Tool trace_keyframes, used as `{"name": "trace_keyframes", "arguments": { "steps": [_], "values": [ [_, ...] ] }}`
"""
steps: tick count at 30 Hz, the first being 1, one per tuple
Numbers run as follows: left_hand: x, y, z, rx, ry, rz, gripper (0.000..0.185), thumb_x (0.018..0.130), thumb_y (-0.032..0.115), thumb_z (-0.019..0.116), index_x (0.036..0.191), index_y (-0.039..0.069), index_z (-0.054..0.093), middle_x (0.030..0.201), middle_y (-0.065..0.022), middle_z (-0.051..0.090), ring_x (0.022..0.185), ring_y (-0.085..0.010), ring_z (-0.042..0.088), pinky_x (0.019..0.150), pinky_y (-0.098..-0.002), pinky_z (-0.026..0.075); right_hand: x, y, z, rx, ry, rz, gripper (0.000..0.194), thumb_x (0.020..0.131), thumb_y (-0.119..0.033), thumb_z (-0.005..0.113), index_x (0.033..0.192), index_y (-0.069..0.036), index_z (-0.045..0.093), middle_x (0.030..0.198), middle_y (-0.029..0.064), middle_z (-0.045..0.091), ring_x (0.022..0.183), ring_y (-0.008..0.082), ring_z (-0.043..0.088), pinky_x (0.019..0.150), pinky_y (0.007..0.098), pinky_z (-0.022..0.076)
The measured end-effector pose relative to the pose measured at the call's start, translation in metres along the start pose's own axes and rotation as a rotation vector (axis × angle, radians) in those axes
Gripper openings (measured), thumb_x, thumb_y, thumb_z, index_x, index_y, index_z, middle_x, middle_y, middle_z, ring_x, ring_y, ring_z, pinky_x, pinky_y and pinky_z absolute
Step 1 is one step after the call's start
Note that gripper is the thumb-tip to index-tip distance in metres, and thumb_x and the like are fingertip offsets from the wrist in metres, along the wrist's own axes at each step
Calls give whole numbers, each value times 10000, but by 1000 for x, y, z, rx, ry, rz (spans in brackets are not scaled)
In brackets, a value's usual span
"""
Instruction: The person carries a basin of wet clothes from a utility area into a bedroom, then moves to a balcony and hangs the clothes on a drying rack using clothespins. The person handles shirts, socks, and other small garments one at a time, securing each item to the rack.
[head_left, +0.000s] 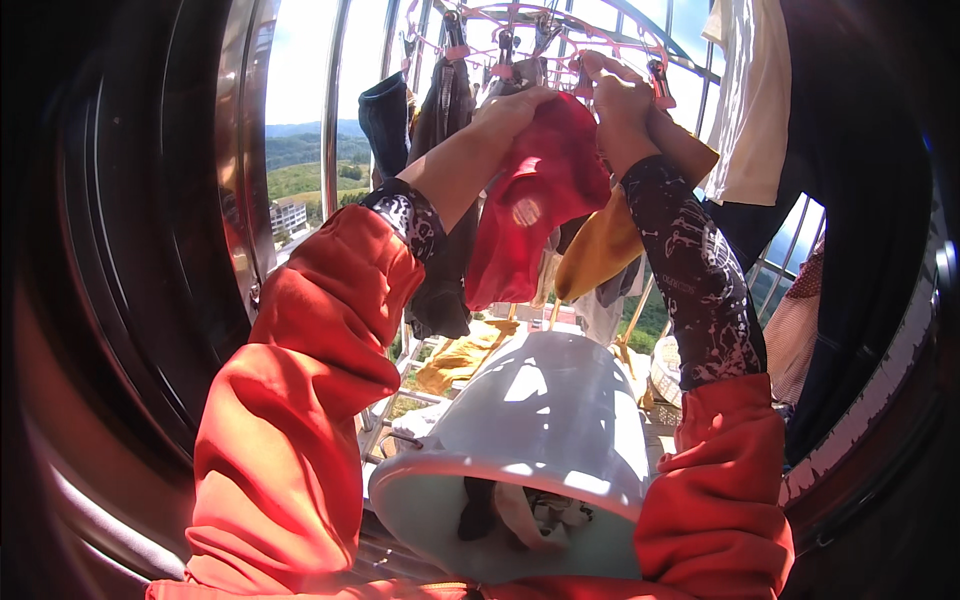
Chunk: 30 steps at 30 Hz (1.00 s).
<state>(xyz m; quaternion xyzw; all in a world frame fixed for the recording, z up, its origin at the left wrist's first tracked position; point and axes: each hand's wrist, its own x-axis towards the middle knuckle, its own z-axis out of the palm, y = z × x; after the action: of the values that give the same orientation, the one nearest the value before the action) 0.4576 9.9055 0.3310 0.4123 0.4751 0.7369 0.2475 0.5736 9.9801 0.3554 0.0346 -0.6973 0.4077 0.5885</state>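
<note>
In front of me hangs a pink round drying hanger (600, 24) fitted with several clips. My left hand (514, 114) grips a red sock (555, 180) near its upper edge, and the sock dangles below the fingers. My right hand (621, 94) is raised to the hanger's rim, its fingers closed around a pink clip (583, 82). Whether that clip bites on the red sock is hidden. A mustard-yellow sock (604, 255) hangs behind my right forearm. Dark grey socks (442, 202) and a dark blue sock (385, 124) hang on the left.
A pale tub (555, 397) tilts towards me below, with some dark and light laundry (525, 517) inside. Metal window bars (334, 97) enclose the space. A cream garment (750, 105) hangs at the right, and a yellow cloth (461, 356) lies beyond the tub near a white basket (666, 367).
</note>
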Motion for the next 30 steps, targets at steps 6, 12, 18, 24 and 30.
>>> {"name": "trace_keyframes", "arguments": {
  "steps": [6,12,18,24,30],
  "values": [
    [-18,9,21,55,-31,140,374,795,308,610,976,-18,635,932,-107,645,854,-180,600,771,-286,461,18,-11,-17,-286,61,-32,268,785,-164,593,1019,-34,611,917,107,628,800,200,613,719,298,463],
    [-27,4,15,92,6,181,396,787,338,621,968,-13,640,920,-114,647,846,-186,603,764,-293,459,11,-15,-15,-315,62,15,365,783,-253,592,1067,-24,583,973,137,608,870,219,592,764,304,450],
    [-24,10,15,110,40,208,418,779,368,632,960,-8,644,907,-120,650,837,-193,607,757,-301,456,12,-20,-16,-365,72,43,470,780,-342,590,1116,-15,554,1030,167,588,940,238,572,809,311,438],
    [-19,10,15,113,70,241,440,772,399,642,953,-3,649,895,-127,652,828,-200,610,750,-308,454,7,-25,-16,-452,84,60,578,778,-431,588,1164,-6,525,1086,197,569,1009,257,552,854,317,425],
    [-36,5,13,205,125,354,463,764,429,653,945,2,654,882,-133,655,819,-206,614,743,-316,452,-14,-54,-7,-644,90,1,688,775,-520,586,1213,3,497,1142,227,549,1079,276,532,899,323,413]
  ]
}}
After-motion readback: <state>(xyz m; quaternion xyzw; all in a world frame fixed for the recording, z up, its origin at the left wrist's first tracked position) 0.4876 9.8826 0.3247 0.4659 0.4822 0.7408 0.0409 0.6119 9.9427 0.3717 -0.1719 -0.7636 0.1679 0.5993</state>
